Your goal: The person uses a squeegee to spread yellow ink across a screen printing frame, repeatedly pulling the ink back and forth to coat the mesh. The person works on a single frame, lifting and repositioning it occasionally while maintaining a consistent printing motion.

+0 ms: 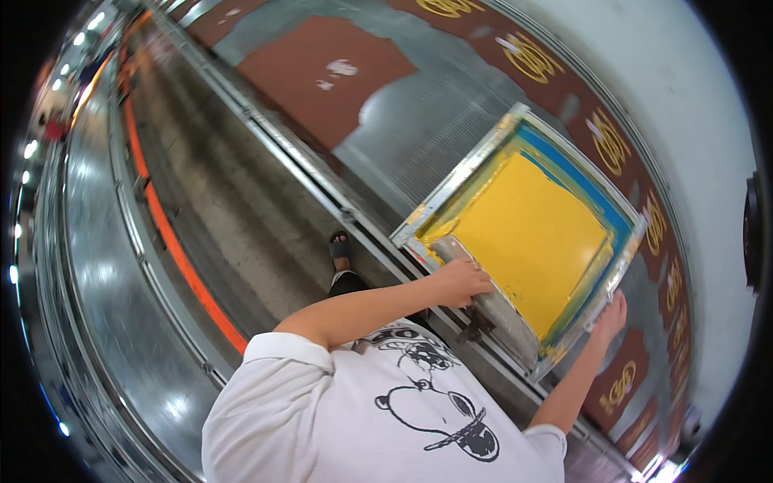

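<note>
A screen-printing frame (460, 179) lies on the long metal printing table, in front of me and to the right. Yellow ink (535, 233) covers most of its mesh, inside a blue border. My left hand (461, 282) is closed round a long, ink-stained squeegee (509, 320), which lies along the frame's near side. On the frame's right side, the fingers of my right hand (612, 314) are wrapped over the edge. My right thumb is partly hidden.
Brown fabric pieces (302, 68) lie on the grey table (394, 153); those along its far edge carry yellow prints (527, 58). A metal rail (278, 145) runs along the near edge. Left of it are a walkway (193, 145), an orange strip (173, 241) and another long metal table (109, 233).
</note>
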Demonstrator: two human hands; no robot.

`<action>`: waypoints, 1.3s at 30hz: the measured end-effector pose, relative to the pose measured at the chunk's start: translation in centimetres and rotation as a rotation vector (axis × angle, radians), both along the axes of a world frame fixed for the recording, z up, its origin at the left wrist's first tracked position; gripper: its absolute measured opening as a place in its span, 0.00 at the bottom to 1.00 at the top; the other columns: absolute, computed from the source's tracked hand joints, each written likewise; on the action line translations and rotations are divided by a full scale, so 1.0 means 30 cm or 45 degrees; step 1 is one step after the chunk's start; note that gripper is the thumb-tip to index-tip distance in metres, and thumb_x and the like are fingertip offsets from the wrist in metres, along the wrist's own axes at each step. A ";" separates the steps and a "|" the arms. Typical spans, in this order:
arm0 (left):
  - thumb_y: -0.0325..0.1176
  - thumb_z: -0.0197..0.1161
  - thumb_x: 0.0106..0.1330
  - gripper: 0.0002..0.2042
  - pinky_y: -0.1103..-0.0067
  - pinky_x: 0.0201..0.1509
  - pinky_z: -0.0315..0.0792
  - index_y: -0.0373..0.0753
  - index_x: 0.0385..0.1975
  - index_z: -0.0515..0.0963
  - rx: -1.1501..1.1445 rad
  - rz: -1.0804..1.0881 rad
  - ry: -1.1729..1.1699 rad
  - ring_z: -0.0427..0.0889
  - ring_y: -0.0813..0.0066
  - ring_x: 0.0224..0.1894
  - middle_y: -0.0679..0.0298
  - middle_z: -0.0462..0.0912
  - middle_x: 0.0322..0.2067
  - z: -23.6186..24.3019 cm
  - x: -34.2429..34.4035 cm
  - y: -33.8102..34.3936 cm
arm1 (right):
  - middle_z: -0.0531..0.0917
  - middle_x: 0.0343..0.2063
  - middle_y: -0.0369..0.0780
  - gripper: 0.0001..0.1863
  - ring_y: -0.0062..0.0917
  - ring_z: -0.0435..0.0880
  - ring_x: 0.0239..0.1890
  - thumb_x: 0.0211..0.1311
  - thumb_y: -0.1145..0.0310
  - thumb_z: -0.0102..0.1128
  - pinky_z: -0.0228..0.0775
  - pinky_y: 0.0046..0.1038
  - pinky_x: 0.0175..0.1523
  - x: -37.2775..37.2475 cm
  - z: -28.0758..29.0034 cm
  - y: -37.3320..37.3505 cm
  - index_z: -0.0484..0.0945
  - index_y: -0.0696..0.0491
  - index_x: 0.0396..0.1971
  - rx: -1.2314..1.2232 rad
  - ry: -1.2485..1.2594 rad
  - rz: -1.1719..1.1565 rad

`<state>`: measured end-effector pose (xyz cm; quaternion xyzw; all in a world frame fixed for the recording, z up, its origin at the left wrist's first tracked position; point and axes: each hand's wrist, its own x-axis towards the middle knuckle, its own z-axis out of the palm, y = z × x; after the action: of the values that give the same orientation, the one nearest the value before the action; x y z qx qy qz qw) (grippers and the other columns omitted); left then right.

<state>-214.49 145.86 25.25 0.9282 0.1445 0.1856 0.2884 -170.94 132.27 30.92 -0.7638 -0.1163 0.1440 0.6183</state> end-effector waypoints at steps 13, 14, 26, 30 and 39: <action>0.24 0.66 0.43 0.20 0.67 0.55 0.71 0.44 0.41 0.83 0.023 0.295 0.186 0.81 0.63 0.50 0.66 0.84 0.41 0.197 -0.886 0.771 | 0.84 0.40 0.39 0.21 0.18 0.82 0.33 0.71 0.63 0.61 0.71 0.21 0.31 -0.950 0.087 0.894 0.76 0.60 0.57 -0.001 -0.041 0.106; 0.24 0.66 0.43 0.20 0.68 0.55 0.71 0.44 0.41 0.83 0.030 0.289 0.212 0.81 0.63 0.50 0.66 0.85 0.42 0.199 -0.940 0.846 | 0.84 0.43 0.41 0.22 0.22 0.82 0.40 0.69 0.64 0.63 0.75 0.25 0.43 -0.971 0.028 0.966 0.77 0.62 0.56 0.011 -0.100 0.103; 0.21 0.67 0.43 0.23 0.67 0.55 0.75 0.41 0.44 0.84 0.125 0.239 0.501 0.83 0.60 0.51 0.62 0.87 0.46 0.078 -1.451 1.489 | 0.87 0.45 0.47 0.21 0.41 0.86 0.47 0.63 0.56 0.62 0.75 0.37 0.53 -1.668 -0.311 1.575 0.82 0.52 0.51 -0.453 -0.311 -0.094; 0.20 0.67 0.42 0.25 0.67 0.54 0.75 0.39 0.46 0.83 0.163 0.169 0.494 0.83 0.59 0.51 0.61 0.86 0.48 0.073 -1.486 1.453 | 0.86 0.46 0.47 0.22 0.41 0.86 0.48 0.63 0.57 0.62 0.75 0.38 0.53 -1.673 -0.389 1.556 0.81 0.51 0.53 -0.323 -0.196 -0.049; 0.21 0.68 0.44 0.29 0.67 0.64 0.73 0.37 0.54 0.81 0.201 0.126 0.469 0.79 0.59 0.60 0.57 0.83 0.54 0.003 -1.553 1.380 | 0.85 0.49 0.47 0.23 0.42 0.84 0.51 0.64 0.55 0.61 0.73 0.39 0.55 -1.653 -0.382 1.551 0.80 0.48 0.56 -0.435 -0.074 -0.068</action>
<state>-261.07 187.27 25.33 0.9579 0.2252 0.0376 0.1740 -220.53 178.79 19.45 -0.8645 -0.0877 0.1233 0.4793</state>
